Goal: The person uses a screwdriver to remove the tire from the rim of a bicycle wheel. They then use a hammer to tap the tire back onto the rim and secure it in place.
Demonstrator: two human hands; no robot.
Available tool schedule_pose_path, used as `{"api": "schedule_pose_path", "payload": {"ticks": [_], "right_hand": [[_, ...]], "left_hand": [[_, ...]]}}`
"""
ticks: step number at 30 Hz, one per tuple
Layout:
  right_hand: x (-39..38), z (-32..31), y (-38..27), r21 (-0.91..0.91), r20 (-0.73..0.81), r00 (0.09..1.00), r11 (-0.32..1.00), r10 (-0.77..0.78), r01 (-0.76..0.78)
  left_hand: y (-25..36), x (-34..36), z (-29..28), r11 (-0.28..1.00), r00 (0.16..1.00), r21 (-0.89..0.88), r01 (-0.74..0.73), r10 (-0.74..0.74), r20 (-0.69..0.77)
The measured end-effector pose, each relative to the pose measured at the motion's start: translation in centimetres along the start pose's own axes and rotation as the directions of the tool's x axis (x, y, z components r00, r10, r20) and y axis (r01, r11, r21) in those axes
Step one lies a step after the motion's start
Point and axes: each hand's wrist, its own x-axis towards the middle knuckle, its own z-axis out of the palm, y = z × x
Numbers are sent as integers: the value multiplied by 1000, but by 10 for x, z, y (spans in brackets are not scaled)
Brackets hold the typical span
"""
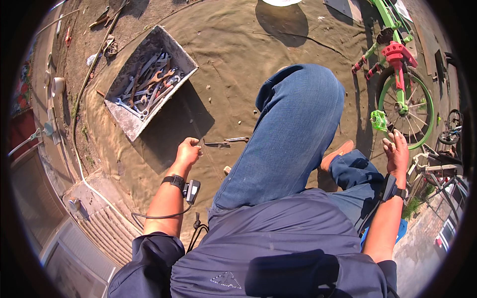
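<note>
My left hand (188, 153) hangs between the metal tool box and my knee, its fingers loosely curled in, with nothing visible in them. The battered, open box (130, 124) holds a heap of metal spanners (151, 85), some of them rusty. To the right of that hand a spanner (236, 139) and a dark, flat-bladed tool (217, 144) lie on the ground sheet. On the right side, my right hand (396, 151) is open, fingers apart and empty. Just beyond its fingertips is the green pedal (378, 120) of a green bicycle (431, 121) with red parts.
A brown sheet (228, 64) covers the ground, with small stones on it. A hose (79, 154) runs along the left beside a roll of tape (58, 86) and hand tools (99, 21). Bent metal frames (435, 170) stand at the right. A white round object (281, 2) is at the top edge.
</note>
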Motion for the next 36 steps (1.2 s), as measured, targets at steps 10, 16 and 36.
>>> {"api": "schedule_pose_path", "payload": {"ticks": [10, 16, 36], "right_hand": [[-30, 0, -32, -94, -56, 998, 996, -17, 12], [-43, 11, -64, -165, -47, 996, 984, -78, 69], [-63, 50, -118, -182, -10, 988, 972, -152, 147]], "left_hand": [[-25, 23, 60, 976, 949, -37, 215, -200, 246], [-32, 35, 83, 949, 887, 55, 310, -309, 343], [-71, 110, 116, 737, 706, -255, 626, -397, 586]]}}
